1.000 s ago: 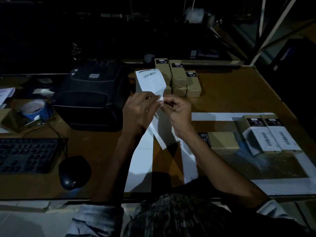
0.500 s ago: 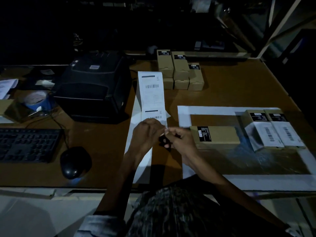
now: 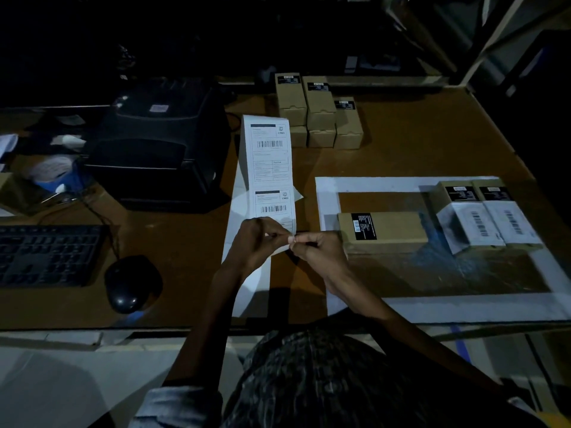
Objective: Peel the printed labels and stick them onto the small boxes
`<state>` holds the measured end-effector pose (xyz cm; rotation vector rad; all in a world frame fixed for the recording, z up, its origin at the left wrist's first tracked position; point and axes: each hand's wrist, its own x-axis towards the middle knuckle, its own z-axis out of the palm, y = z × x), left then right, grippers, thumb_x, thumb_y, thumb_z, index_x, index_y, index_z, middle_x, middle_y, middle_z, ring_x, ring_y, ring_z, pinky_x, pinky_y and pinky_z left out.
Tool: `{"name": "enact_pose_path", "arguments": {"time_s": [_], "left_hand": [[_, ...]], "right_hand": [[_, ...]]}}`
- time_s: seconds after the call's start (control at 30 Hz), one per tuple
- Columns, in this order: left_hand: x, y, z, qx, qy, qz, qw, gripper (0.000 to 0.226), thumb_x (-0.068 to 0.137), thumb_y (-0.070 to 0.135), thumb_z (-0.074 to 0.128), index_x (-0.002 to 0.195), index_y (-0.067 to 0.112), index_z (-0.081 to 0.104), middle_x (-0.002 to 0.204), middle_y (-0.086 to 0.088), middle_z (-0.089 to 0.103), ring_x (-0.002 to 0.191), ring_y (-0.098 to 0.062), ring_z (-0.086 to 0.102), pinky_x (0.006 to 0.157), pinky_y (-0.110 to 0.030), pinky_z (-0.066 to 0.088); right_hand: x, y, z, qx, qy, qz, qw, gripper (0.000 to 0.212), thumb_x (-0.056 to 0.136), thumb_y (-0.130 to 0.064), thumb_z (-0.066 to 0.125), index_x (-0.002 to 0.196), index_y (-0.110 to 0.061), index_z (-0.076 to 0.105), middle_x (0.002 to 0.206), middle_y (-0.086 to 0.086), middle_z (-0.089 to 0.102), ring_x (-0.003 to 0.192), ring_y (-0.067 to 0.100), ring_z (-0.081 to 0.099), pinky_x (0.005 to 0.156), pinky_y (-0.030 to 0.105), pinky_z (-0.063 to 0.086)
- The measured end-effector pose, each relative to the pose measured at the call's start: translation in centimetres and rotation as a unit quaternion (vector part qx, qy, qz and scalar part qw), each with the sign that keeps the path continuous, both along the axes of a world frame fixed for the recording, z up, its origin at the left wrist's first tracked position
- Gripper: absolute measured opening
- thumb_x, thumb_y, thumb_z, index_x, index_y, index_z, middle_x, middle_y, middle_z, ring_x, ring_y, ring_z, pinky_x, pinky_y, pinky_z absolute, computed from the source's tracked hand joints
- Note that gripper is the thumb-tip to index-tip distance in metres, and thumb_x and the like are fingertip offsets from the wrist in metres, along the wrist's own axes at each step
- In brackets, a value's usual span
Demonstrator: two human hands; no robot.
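Peeling a label corner: strip, hands and boxes on the bench

Item 1, label strip (image 3: 272, 168): I log it at frame centre, running from the upper middle down to the hands, two printed labels showing. I judge it thin, light and floppy, likely to curl or stick to itself once lifted; best taken at a corner, adhesive kept off the fingers

Item 2, left hand (image 3: 256, 239): fingers curled, pinching the lower end of the strip

Item 3, right hand (image 3: 318, 248): fingertips closed in a pinch at the strip's lower right corner, touching the left hand's fingertips; whether label has parted from backing I cannot tell

Item 4, plain box (image 3: 383, 231): lies flat just right of the right hand, inside the white frame (image 3: 327, 199); rigid card, should take a firm press

Item 5, labelled boxes (image 3: 488, 217): two, side by side at right

Item 6, stacked boxes (image 3: 318, 112): upper centre, behind the strip

Item 7, printer (image 3: 160, 143): upper left
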<state>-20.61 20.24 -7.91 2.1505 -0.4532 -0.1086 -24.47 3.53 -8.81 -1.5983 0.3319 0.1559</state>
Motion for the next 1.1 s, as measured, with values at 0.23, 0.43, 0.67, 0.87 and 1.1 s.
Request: {"name": "enact_pose_path", "arguments": {"time_s": [0.23, 0.43, 0.67, 0.87, 1.1], "left_hand": [[0.1, 1.0, 0.9, 0.014, -0.034, -0.004, 0.999, 0.007, 0.085, 0.024, 0.078, 0.088, 0.019, 0.081, 0.089, 0.006, 0.075, 0.090, 0.005, 0.064, 0.072, -0.004, 0.040], [0.2, 1.6, 0.9, 0.006, -0.039, -0.020, 0.999, 0.009, 0.086, 0.026, 0.077, 0.091, 0.019, 0.081, 0.091, 0.009, 0.073, 0.091, 0.003, 0.064, 0.073, -0.005, 0.040], [0.5, 1.8, 1.0, -0.012, -0.052, -0.017, 0.998, 0.010, 0.088, 0.023, 0.075, 0.093, 0.018, 0.081, 0.089, 0.011, 0.072, 0.090, 0.000, 0.065, 0.072, -0.007, 0.043], [0.9, 1.8, 0.9, -0.052, -0.039, 0.013, 0.998, 0.013, 0.087, 0.027, 0.077, 0.094, 0.017, 0.080, 0.092, 0.009, 0.072, 0.092, 0.001, 0.065, 0.071, -0.011, 0.048], [1.2, 2.4, 0.9, -0.026, -0.075, -0.004, 0.997, 0.013, 0.088, 0.021, 0.075, 0.099, 0.016, 0.080, 0.098, 0.004, 0.074, 0.093, -0.001, 0.065, 0.071, -0.010, 0.048]], "right_hand": [[-0.2, 0.7, -0.2, 0.036, -0.036, 0.015, 0.999, 0.018, 0.084, 0.001, 0.077, 0.098, -0.010, 0.078, 0.101, 0.004, 0.077, 0.098, 0.016, 0.073, 0.089, 0.028, 0.058], [0.0, 1.3, -0.3, 0.036, -0.063, 0.012, 0.997, 0.023, 0.080, 0.009, 0.076, 0.089, -0.012, 0.079, 0.095, -0.003, 0.077, 0.090, 0.010, 0.072, 0.083, 0.023, 0.057], [-0.2, 2.4, -0.1, 0.096, -0.053, -0.032, 0.994, 0.017, 0.085, 0.001, 0.076, 0.092, -0.014, 0.078, 0.096, 0.003, 0.078, 0.091, 0.015, 0.073, 0.083, 0.029, 0.059], [-0.1, 3.2, 0.9, 0.224, -0.022, -0.073, 0.972, 0.007, 0.090, -0.001, 0.070, 0.095, -0.003, 0.075, 0.099, 0.012, 0.077, 0.097, 0.020, 0.074, 0.085, 0.028, 0.059], [-0.4, 3.2, 0.5, 0.175, -0.057, -0.038, 0.982, 0.011, 0.089, -0.004, 0.071, 0.093, -0.013, 0.078, 0.101, 0.007, 0.078, 0.099, 0.017, 0.072, 0.088, 0.031, 0.059]]}}
